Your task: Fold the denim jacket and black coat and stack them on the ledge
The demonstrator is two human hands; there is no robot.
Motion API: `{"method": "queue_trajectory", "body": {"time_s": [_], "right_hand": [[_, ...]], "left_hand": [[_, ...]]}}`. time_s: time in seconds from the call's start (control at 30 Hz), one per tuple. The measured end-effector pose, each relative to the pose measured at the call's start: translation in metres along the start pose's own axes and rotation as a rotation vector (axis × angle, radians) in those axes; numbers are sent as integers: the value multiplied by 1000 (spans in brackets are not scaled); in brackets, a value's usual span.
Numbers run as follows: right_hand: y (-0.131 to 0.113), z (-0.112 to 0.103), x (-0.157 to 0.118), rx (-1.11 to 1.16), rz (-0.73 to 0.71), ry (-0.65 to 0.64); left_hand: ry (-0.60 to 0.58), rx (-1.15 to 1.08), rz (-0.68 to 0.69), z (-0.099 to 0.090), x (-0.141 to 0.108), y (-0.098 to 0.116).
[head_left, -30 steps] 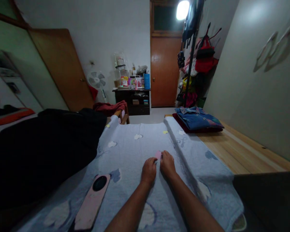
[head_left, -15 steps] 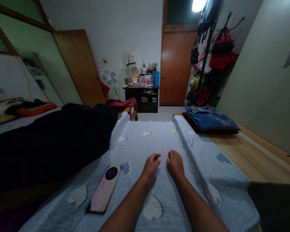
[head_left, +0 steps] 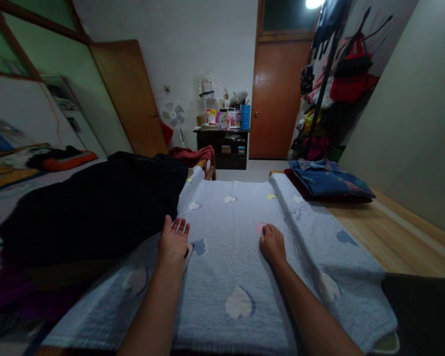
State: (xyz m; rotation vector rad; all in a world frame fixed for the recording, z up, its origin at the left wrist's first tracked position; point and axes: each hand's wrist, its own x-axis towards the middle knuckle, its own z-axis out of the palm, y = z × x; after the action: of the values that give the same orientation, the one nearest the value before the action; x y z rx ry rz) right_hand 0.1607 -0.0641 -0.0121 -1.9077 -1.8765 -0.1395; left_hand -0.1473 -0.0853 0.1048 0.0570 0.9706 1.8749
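My left hand (head_left: 173,241) is open, palm turned up and fingers spread, beside the edge of a black garment (head_left: 96,207). Under that hand and wrist lies a phone (head_left: 189,253), mostly hidden, with only a pale edge showing. My right hand (head_left: 272,243) rests low at the blue-grey cloth (head_left: 222,267), its fingers curled and pressed together. Just by its fingertips is a small pink patch (head_left: 259,227). Whatever those fingers may hold is too small or hidden to make out. The cloth has a pattern of pale and grey hearts.
Folded clothes with a denim shirt (head_left: 332,178) on top sit at the right on a wooden surface (head_left: 359,227). A red cloth (head_left: 193,154) hangs over a chair behind. Farther back stand a fan (head_left: 173,116) and a dark cabinet (head_left: 222,148).
My left hand has moved left from beside my right hand to above the phone, opening and turning palm up. My right hand stays at nearly the same place on the cloth. The view shifts slightly.
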Motion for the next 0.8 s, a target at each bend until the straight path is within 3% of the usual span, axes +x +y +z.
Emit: {"method": "queue_trajectory", "body": {"time_s": [0.2,0.47,0.8], "right_hand": [[1,0,-1,-15,-2,11],[1,1,0,-7,-6,0],[1,1,0,-26,-2,-10]], "left_hand": [[95,27,143,1,4,10],[119,257,339,-1,6,-4],[1,459,368,1,-4,-32]]}}
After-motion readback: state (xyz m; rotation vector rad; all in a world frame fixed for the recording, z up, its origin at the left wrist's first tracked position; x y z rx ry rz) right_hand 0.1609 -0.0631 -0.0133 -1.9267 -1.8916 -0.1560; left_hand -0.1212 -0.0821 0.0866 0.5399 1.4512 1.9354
